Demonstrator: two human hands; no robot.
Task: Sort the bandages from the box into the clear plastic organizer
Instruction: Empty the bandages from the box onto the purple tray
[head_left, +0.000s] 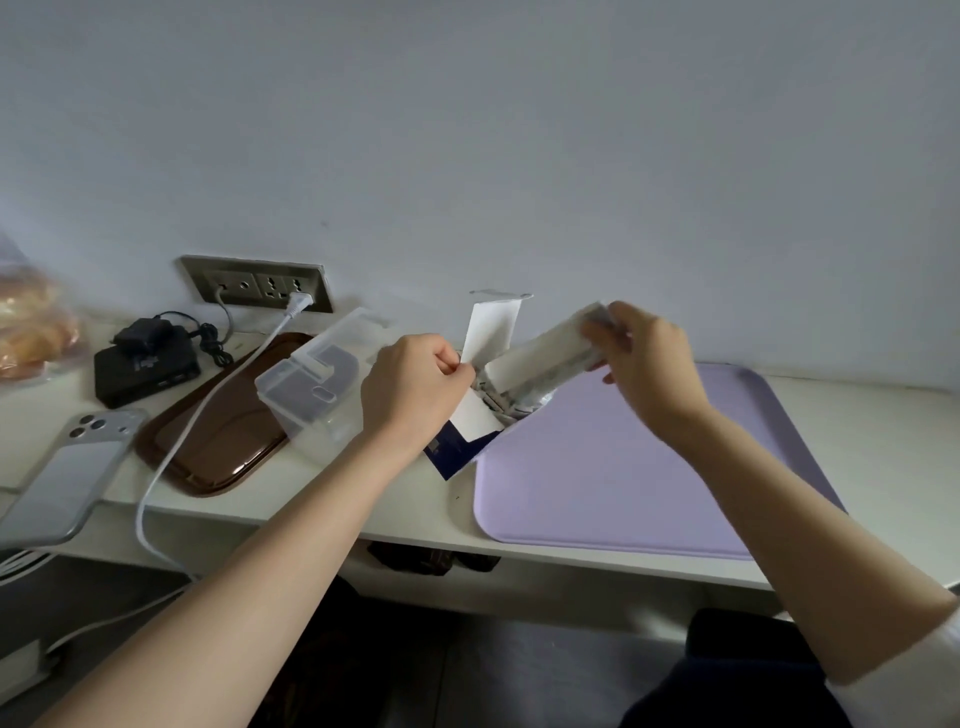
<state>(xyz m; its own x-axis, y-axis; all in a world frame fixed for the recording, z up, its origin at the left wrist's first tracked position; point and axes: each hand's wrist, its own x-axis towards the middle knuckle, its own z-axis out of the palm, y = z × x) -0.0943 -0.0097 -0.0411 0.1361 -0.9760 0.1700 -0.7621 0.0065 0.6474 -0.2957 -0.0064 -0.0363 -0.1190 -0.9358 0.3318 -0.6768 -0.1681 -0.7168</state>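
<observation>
Bandage bundle (540, 358), one; box (458, 448), one

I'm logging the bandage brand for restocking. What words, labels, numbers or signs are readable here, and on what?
Nothing here can be read.
On the box: white marks on its dark blue face, too blurred to read.
On the black device: pale marks on top, too small to read.
On the bandages: no legible print shows.

On the counter (415, 514) we see the organizer (311, 384) left of centre, at the tray's (208, 447) right edge; the box (475, 415) just right of it, at the mat's (623, 467) upper-left corner; a phone (72, 467) far left.
</observation>
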